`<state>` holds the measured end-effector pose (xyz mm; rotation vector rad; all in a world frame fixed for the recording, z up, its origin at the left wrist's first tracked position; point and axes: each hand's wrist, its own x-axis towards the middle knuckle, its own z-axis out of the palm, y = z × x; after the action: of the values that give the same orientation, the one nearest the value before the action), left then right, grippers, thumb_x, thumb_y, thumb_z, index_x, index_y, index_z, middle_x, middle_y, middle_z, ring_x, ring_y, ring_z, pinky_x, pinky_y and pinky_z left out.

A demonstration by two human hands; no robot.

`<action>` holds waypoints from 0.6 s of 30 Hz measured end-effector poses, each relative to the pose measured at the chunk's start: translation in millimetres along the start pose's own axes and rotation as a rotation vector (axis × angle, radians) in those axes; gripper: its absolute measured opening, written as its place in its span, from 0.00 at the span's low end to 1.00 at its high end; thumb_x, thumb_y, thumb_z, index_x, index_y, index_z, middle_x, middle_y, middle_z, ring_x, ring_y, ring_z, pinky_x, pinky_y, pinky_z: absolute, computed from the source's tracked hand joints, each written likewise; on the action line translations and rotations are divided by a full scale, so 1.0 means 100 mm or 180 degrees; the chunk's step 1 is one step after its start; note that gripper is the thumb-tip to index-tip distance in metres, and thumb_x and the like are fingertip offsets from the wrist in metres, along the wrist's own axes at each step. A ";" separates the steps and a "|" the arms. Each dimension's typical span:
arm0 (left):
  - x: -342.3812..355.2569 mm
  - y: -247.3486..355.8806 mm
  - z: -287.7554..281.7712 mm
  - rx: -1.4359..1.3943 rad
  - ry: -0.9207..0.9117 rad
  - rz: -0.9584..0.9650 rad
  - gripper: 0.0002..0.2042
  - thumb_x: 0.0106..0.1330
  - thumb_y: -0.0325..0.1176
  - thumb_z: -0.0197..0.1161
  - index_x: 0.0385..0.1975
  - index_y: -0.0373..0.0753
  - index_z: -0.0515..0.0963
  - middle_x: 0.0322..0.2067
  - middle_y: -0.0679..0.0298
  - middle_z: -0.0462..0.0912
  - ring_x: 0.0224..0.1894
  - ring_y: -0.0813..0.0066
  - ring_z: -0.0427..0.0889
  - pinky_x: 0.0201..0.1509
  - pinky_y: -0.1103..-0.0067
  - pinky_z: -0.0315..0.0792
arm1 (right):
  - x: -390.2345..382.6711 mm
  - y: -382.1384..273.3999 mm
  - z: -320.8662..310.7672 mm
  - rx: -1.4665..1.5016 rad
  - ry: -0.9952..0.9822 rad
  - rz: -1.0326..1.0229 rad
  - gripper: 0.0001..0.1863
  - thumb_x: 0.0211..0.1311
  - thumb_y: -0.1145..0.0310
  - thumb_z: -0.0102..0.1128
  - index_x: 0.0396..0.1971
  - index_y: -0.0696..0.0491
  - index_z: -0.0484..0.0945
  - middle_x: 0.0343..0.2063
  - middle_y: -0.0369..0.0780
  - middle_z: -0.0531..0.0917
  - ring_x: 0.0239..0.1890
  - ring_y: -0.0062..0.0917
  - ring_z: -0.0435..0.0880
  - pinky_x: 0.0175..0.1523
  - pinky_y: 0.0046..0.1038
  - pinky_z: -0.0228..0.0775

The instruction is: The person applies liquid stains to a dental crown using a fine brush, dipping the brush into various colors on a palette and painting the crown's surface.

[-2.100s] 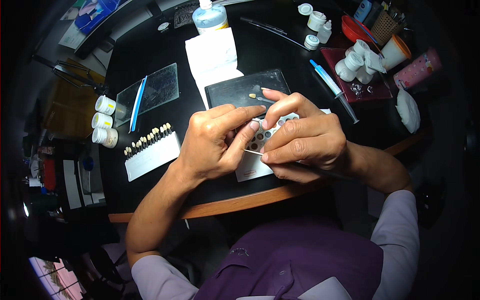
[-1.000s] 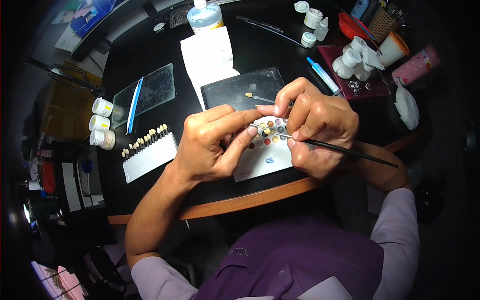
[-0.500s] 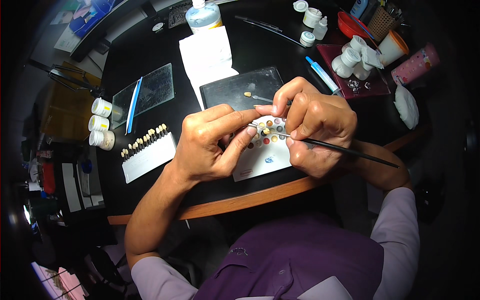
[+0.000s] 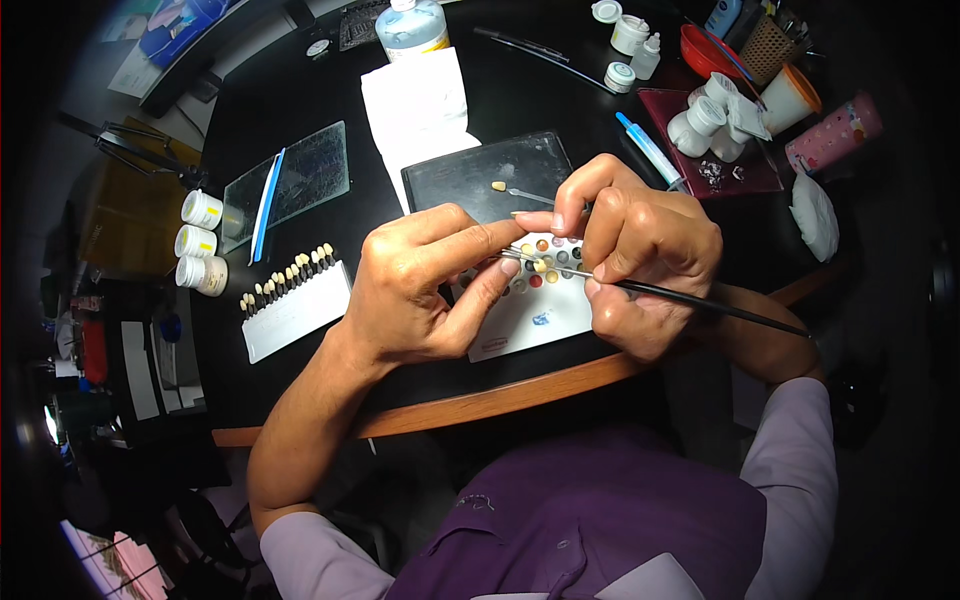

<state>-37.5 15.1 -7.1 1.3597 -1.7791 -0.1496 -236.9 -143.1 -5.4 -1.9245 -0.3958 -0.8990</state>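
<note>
Out at the left of the frame, three white jars line up on the black desk, and just beside them a glass plate carries a slim blue-and-white stick that runs past its lower edge. Below, here's a white holder with a row of tooth-shaped tabs along its upper side. A bottle and a sheet of white paper fill the upper middle.

Now the centre: the left hand pinches a thin stick between thumb and forefinger, and a small yellowish piece sits just right of the pinch, over a white card dotted with coloured rounds. Behind lies a black slab, with another tooth-coloured piece on it.

And the right hand, its fingers closed on a dark-handled brush, points the tip left at that yellowish piece; whether they touch, I can't tell. Farther right, a blue-tipped syringe, then a dark red tray bearing white bottles, and a pink cylinder at the upper right.
</note>
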 end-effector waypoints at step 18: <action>-0.02 0.00 -0.01 0.0033 -0.0012 0.0004 0.17 0.61 0.24 0.75 0.51 0.40 0.92 0.21 0.65 0.77 0.19 0.75 0.75 0.24 0.75 0.68 | 0.01 0.00 0.03 -0.0066 -0.0038 0.0056 0.08 0.43 0.87 0.55 0.22 0.56 0.72 0.24 0.40 0.76 0.42 0.33 0.79 0.62 0.56 0.88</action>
<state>-36.5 17.0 -7.9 1.3665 -1.7861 -0.1424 -234.8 -140.8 -5.1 -1.9502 -0.3775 -0.8837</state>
